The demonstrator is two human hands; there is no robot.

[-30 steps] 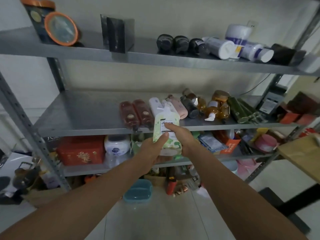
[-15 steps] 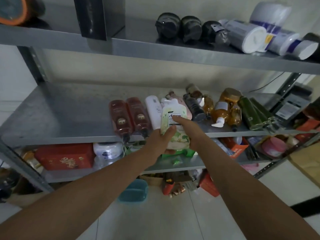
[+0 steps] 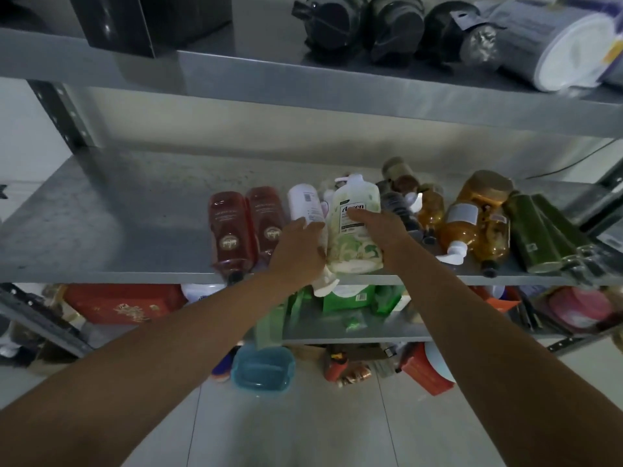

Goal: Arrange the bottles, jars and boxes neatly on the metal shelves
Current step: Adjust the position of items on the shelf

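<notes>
A pale green and white pump bottle [image 3: 354,227] lies on the middle metal shelf [image 3: 118,230], pump end pointing to the back. My left hand [image 3: 296,252] holds its left side, wedged between it and a white bottle [image 3: 303,203]. My right hand [image 3: 382,232] grips its right side, fingers lying over the label. Two red-brown bottles [image 3: 232,230] lie side by side to the left. Amber bottles [image 3: 462,227] and dark green bottles [image 3: 532,237] lie to the right.
The top shelf [image 3: 303,82] carries dark bottles [image 3: 337,21] and a white tub [image 3: 566,52] lying on their sides. On the lower shelf sit a red box [image 3: 118,303] and green packs [image 3: 350,296]. A blue container [image 3: 263,369] sits on the floor.
Both hands lifted the green and white bottle from in front of the shelf edge and laid it on the middle shelf beside the white bottle. The view moved closer.
</notes>
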